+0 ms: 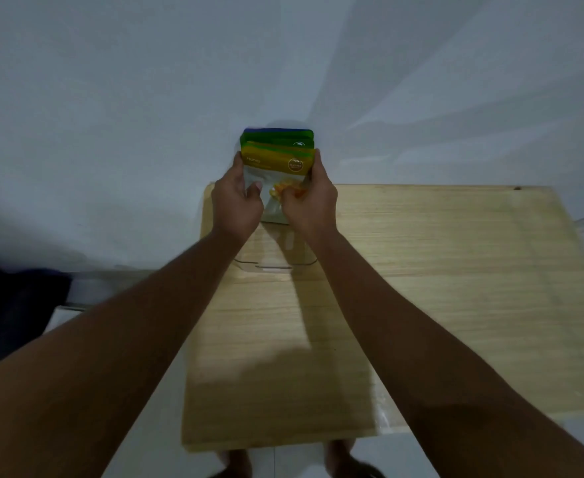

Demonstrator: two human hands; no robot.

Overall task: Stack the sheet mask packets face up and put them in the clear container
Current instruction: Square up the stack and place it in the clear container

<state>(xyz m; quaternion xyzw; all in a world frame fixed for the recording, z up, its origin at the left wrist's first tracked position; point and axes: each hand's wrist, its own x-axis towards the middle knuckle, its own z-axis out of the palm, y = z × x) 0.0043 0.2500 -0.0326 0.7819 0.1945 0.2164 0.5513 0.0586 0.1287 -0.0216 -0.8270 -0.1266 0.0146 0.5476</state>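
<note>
A stack of sheet mask packets [276,157] stands upright and face toward me, a yellow packet in front with green and blue ones fanned behind it. My left hand [237,201] grips the stack's left edge and my right hand [311,201] grips its right edge, thumbs on the front. Below the stack, the clear container [276,265] sits on the wooden table's far left corner. The packets' lower edge is hidden behind my hands, so I cannot tell whether it is inside the container.
The light wooden table [438,288] stretches to the right and toward me. A pale wall [145,98] rises behind it. A dark object [14,298] lies on the floor at the left. My feet [238,464] show below the table's near edge.
</note>
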